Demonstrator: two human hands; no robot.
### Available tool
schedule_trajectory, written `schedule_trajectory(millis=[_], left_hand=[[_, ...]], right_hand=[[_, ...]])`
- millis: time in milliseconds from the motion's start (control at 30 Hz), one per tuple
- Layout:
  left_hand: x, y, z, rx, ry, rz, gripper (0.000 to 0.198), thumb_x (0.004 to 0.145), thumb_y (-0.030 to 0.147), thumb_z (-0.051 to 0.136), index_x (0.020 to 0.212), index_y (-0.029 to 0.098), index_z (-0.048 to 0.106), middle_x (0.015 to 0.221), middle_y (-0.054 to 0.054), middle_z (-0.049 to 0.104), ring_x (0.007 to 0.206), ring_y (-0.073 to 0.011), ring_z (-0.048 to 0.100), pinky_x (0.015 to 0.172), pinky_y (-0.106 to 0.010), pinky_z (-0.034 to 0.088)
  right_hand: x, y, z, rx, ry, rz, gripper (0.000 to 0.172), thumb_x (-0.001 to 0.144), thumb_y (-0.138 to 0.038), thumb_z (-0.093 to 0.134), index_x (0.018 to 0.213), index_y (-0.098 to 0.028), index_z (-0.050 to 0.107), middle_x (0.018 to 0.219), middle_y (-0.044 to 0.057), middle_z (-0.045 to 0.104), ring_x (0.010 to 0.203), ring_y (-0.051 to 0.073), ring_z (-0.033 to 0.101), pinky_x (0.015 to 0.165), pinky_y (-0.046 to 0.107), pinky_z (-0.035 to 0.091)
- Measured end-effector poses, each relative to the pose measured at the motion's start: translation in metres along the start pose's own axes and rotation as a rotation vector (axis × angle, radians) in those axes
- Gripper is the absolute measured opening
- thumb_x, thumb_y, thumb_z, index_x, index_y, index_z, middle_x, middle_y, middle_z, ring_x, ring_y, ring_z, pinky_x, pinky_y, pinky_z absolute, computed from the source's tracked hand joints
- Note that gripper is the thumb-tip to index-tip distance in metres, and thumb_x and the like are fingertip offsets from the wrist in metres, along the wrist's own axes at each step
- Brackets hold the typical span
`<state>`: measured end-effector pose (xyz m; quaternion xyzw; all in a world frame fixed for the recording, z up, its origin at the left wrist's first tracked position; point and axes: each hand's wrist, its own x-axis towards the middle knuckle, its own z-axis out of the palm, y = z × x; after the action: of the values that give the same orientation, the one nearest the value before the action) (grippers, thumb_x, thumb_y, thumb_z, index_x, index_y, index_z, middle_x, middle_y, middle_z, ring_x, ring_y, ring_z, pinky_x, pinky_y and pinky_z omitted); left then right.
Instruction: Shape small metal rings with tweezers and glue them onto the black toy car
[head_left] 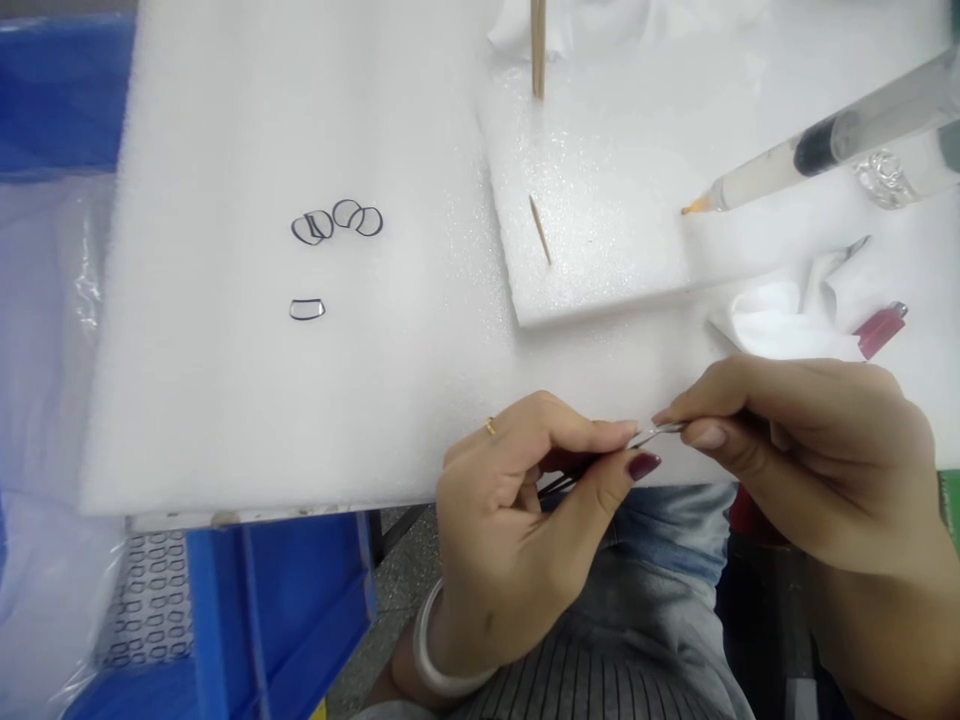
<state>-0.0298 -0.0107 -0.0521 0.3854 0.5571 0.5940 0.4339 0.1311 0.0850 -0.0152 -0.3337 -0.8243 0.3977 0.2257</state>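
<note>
My left hand [517, 510] is closed, its thumb and forefinger pinching one end of a small, thin, shiny piece [654, 433]. Dark thin edges show beneath its curled fingers, mostly hidden. At the other end of the shiny piece, the thumb and forefinger of my right hand [817, 450] are pinched together. Both hands are over the front edge of the white foam sheet [337, 410]. Several thin dark-edged rings [358, 218] lie overlapping on the foam to the left, with a single small ring-like frame [307, 309] below them.
A thicker foam block [615, 250] carries a toothpick [540, 230], wooden sticks [538, 50] and a syringe with an orange tip [757, 175]. Crumpled white cloth [772, 310] and a red object [881, 330] lie right. Blue crates [300, 610] stand left, one holding a patterned sheet [150, 600].
</note>
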Motion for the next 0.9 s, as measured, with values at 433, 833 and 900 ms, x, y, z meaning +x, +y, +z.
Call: schedule_trajectory(millis=[433, 833, 900], left_hand=[[0.004, 0.004, -0.001, -0.018, -0.010, -0.026, 0.019, 0.085, 0.010, 0.081, 0.090, 0.027, 0.078, 0.080, 0.001, 0.076, 0.068, -0.0156, 0.070, 0.059, -0.029, 0.062], [0.007, 0.014, -0.007, -0.510, -0.091, -0.340, 0.009, 0.086, 0.024, 0.084, 0.082, 0.023, 0.076, 0.069, 0.002, 0.069, 0.052, -0.0073, 0.059, 0.042, -0.013, 0.049], [0.010, 0.015, -0.008, -0.786, -0.207, -0.475, 0.016, 0.083, 0.027, 0.087, 0.078, 0.022, 0.073, 0.064, 0.003, 0.062, 0.044, -0.0057, 0.050, 0.035, -0.011, 0.042]], right_hand=[[-0.010, 0.005, -0.007, 0.065, 0.188, 0.094, 0.014, 0.100, -0.029, 0.061, 0.101, -0.029, 0.075, 0.066, 0.000, 0.064, 0.055, 0.017, 0.058, 0.042, 0.032, 0.038], [-0.014, 0.013, -0.001, 0.113, 0.245, 0.116, 0.013, 0.097, -0.029, 0.065, 0.104, -0.030, 0.077, 0.073, 0.001, 0.070, 0.059, 0.018, 0.060, 0.045, 0.033, 0.042], [-0.014, 0.016, 0.001, 0.126, 0.266, 0.116, 0.013, 0.097, -0.028, 0.066, 0.105, -0.031, 0.076, 0.075, 0.001, 0.071, 0.059, 0.018, 0.060, 0.045, 0.033, 0.043]])
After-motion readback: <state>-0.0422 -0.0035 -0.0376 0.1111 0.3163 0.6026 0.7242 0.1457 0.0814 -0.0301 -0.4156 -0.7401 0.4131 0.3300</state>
